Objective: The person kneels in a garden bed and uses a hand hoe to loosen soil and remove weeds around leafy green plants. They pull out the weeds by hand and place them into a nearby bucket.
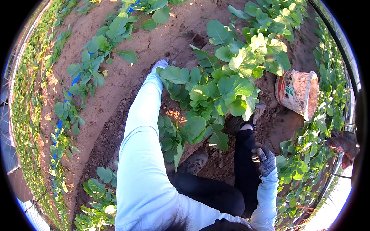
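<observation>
My left arm, in a pale blue sleeve, stretches forward along the left side of a clump of broad-leaved green plants [235, 90]. At its end my left hand [165, 63] is low at the soil beside the outer leaves; its fingers are mostly hidden and look dark against the ground. My gloved right hand [266, 161] stays back by my dark-trousered leg, close to the lower leaves. Its grey glove has curled fingers with soiled tips, and whatever they may hold does not show.
A dirty white bucket [296, 92] with a red label stands right of the plants, its rim toward the right. My shoes [194, 163] are among the leaves. A blue strip [75, 80] runs along the left plant row. A dark cable [339, 34] curves at far right.
</observation>
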Demonstrator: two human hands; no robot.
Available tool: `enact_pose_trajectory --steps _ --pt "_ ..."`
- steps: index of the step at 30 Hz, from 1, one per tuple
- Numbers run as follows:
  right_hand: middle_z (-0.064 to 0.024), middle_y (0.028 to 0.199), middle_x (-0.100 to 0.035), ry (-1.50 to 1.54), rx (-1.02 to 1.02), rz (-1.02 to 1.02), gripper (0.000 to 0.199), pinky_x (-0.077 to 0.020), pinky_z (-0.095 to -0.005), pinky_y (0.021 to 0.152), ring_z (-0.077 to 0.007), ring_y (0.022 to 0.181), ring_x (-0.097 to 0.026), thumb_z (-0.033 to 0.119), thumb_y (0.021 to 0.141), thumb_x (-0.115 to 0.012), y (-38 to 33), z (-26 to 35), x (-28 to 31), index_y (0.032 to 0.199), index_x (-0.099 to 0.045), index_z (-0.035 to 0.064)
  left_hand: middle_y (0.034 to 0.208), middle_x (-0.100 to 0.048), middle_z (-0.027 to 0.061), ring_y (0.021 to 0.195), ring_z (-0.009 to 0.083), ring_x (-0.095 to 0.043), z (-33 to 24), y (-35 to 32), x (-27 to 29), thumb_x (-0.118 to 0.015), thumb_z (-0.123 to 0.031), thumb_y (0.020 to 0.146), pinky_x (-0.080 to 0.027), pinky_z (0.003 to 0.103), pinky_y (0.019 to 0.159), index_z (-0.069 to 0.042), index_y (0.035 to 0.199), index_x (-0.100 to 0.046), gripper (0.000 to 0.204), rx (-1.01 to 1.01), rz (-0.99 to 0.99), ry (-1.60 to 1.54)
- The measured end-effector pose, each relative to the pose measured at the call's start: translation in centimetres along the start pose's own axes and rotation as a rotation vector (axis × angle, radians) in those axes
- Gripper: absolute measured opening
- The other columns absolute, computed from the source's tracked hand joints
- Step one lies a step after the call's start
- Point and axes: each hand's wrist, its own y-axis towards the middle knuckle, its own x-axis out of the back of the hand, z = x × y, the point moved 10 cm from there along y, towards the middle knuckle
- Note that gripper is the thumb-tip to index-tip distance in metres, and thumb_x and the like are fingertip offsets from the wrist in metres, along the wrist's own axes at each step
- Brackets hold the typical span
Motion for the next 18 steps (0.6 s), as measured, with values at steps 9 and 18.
enact_pose_trajectory --steps 9,18 --pt "-0.0074 0.087 -0.061 -0.056 -0.047 0.017 0.037 -0.0479 -0.0236 0.064 -0.0106 0.069 -0.056 0.026 0.087 -0.054 0.9 -0.5 0.4 0.116 -0.050 0.0012 0.130 -0.041 0.0149 0.119 0.0297 -0.042 -1.2 -0.2 0.0 -0.060 -0.039 0.076 -0.036 0.038 0.098 -0.007 0.125 -0.044 0.061 0.058 0.111 -0.068" --pt "-0.0072 0.089 -0.060 -0.051 -0.037 0.041 0.036 -0.0478 -0.0229 0.063 -0.0095 0.068 -0.055 0.023 0.089 -0.052 0.6 -0.7 -0.5 0.117 -0.049 0.0016 0.122 -0.048 0.0177 0.111 0.0325 -0.048 10.7 -6.3 -1.0 -0.050 -0.038 0.083 -0.039 0.040 0.093 -0.007 0.120 -0.047 0.048 0.167 0.086 0.146"
